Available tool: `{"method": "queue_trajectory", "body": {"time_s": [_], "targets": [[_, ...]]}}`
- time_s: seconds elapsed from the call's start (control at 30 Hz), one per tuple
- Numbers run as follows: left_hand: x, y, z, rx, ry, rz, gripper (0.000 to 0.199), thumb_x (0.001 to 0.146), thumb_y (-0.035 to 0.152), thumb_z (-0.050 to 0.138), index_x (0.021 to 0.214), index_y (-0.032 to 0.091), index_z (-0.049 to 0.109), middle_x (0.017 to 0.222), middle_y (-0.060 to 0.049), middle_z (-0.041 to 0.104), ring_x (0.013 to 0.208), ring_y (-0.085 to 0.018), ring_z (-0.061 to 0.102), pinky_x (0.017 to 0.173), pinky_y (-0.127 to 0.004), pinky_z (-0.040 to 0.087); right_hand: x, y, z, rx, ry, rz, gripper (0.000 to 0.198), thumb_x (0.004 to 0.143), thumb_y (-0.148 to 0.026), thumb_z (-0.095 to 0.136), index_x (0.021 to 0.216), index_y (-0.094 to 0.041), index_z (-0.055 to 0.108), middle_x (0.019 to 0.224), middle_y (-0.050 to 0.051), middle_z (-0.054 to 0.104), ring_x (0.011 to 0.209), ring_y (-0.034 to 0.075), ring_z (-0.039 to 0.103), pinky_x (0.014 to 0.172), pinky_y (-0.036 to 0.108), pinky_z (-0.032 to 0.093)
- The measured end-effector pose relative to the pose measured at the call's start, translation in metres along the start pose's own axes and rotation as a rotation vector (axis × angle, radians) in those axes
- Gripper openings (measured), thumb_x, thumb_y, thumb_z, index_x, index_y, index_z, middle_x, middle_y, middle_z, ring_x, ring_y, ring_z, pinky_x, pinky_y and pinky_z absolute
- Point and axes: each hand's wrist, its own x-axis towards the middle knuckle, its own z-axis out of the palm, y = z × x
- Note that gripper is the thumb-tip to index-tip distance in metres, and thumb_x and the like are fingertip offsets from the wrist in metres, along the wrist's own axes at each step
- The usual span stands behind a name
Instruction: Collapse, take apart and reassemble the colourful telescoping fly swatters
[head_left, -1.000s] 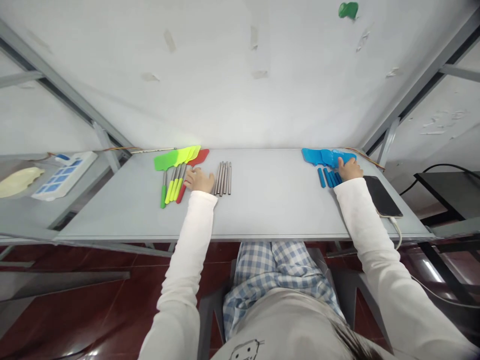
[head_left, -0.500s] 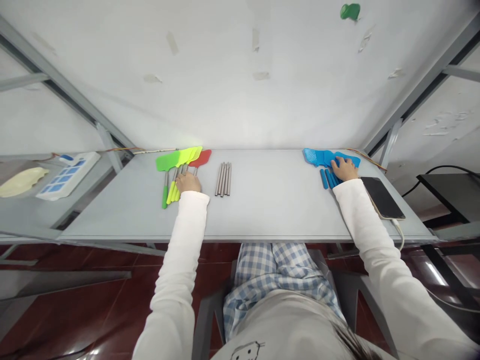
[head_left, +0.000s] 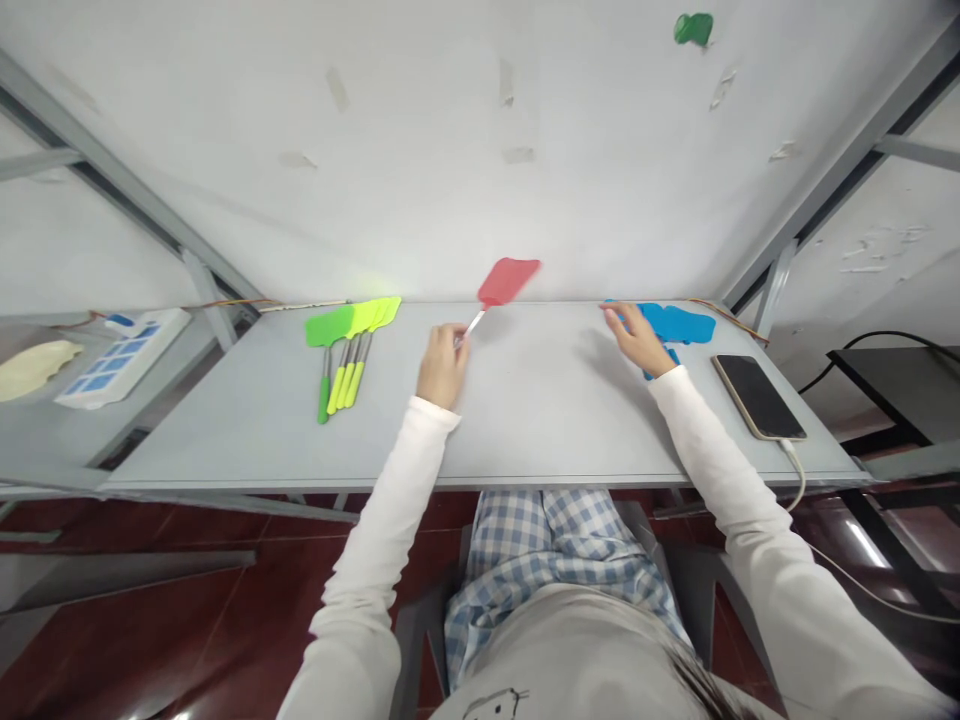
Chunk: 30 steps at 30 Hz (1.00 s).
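My left hand [head_left: 442, 365] is closed around a red fly swatter [head_left: 508, 281] with a thin metal shaft, its head raised toward the wall. My right hand [head_left: 636, 338] is open, fingers stretched to the left, over the left part of the blue swatter heads [head_left: 686, 324]. Part of the short blue handles [head_left: 667, 360] shows beside that wrist; the rest is covered. Left on the table lie a green fly swatter [head_left: 328, 327] and several yellow fly swatters [head_left: 361, 365], side by side. The loose metal rods are not visible; my left hand covers their spot.
A phone [head_left: 759, 396] with a white cable lies at the table's right end. To the left, a white tray with blue squares [head_left: 124, 358] and a cream dish [head_left: 37, 368] sit on another surface. The wall stands along the table's [head_left: 525, 430] back edge.
My left hand has lifted the red fly swatter away from the yellow ones and carried it right. My right hand has shifted left across the blue heads, fingers now stretched out.
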Motion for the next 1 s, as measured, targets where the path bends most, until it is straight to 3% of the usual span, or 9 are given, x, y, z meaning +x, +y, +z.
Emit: {"method": "queue_trajectory", "body": {"time_s": [0.07,0.13,0.27,0.47,0.53,0.6,0.7,0.83,1.0], "targets": [[-0.009,0.029,0.015,-0.142,-0.075,0.12,0.016,0.092,0.023,0.046,0.105,0.02,0.054,0.11,-0.01,0.059,0.106,-0.02,0.057,0.097,-0.032,0.042,-0.004,-0.033,0.018,0.355,-0.071,-0.026,0.048,0.094,-0.057,0.039,0.125,-0.024,0.055,0.132,0.009,0.058,0.121,0.02,0.053,0.099,0.036,0.045],[-0.018,0.055,0.029,-0.282,-0.158,0.158,0.015,0.09,0.022,0.049,0.104,0.021,0.054,0.106,-0.008,0.062,0.1,-0.019,0.059,0.094,-0.031,0.043,-0.006,-0.058,0.033,0.628,-0.076,0.041,0.054,0.088,-0.068,0.043,0.117,-0.026,0.057,0.124,0.007,0.062,0.113,0.02,0.059,0.088,0.034,0.051],[-0.029,0.084,0.049,-0.6,-0.341,0.07,0.022,0.086,0.023,0.058,0.105,0.022,0.049,0.097,-0.003,0.061,0.068,-0.011,0.061,0.075,-0.028,0.048,0.001,-0.078,0.046,0.925,-0.001,0.165,0.052,0.08,-0.071,0.053,0.097,-0.022,0.059,0.091,0.006,0.07,0.087,0.019,0.066,0.074,0.032,0.053],[-0.002,0.1,0.068,-1.011,-0.57,-0.19,0.016,0.092,0.035,0.051,0.097,0.021,0.045,0.069,0.004,0.056,0.054,-0.011,0.06,0.063,-0.026,0.051,0.006,-0.085,0.046,0.99,0.012,0.311,0.055,0.079,-0.076,0.05,0.091,-0.023,0.056,0.076,0.003,0.068,0.061,0.015,0.06,0.053,0.028,0.048],[0.01,0.104,0.078,-1.05,-0.556,-0.245,0.02,0.094,0.041,0.046,0.092,0.021,0.044,0.063,0.005,0.051,0.045,-0.008,0.052,0.051,-0.022,0.044,0.008,-0.086,0.051,1.013,0.011,0.343,0.057,0.079,-0.077,0.049,0.095,-0.023,0.056,0.073,0.003,0.068,0.055,0.014,0.057,0.049,0.027,0.046],[0.016,0.107,0.09,-1.051,-0.483,-0.269,0.025,0.095,0.045,0.045,0.087,0.022,0.042,0.056,0.008,0.042,0.037,-0.005,0.039,0.041,-0.018,0.03,0.011,-0.083,0.058,1.045,0.036,0.332,0.057,0.079,-0.076,0.05,0.098,-0.023,0.057,0.072,0.002,0.068,0.056,0.014,0.058,0.051,0.027,0.047],[0.015,0.106,0.109,-1.032,-0.418,-0.314,0.029,0.095,0.05,0.043,0.086,0.023,0.041,0.049,0.011,0.027,0.032,-0.003,0.022,0.04,-0.018,0.013,0.017,-0.074,0.067,1.044,0.117,0.31,0.057,0.079,-0.075,0.052,0.097,-0.022,0.057,0.071,0.002,0.069,0.064,0.015,0.064,0.058,0.027,0.051],[0.006,0.107,0.116,-1.044,-0.467,-0.346,0.029,0.095,0.051,0.043,0.086,0.023,0.041,0.048,0.012,0.025,0.033,-0.002,0.02,0.042,-0.017,0.01,0.021,-0.062,0.071,0.987,0.218,0.319,0.057,0.077,-0.076,0.053,0.092,-0.021,0.059,0.068,0.003,0.069,0.066,0.016,0.067,0.063,0.027,0.053],[0.005,0.122,0.098,-1.112,-0.473,-0.411,0.022,0.1,0.039,0.037,0.085,0.023,0.038,0.048,0.013,0.021,0.032,-0.001,0.016,0.04,-0.016,0.008,0.028,-0.065,0.067,1.016,0.287,0.361,0.049,0.078,-0.069,0.058,0.085,-0.021,0.061,0.068,0.003,0.069,0.064,0.016,0.068,0.059,0.026,0.054]]}}
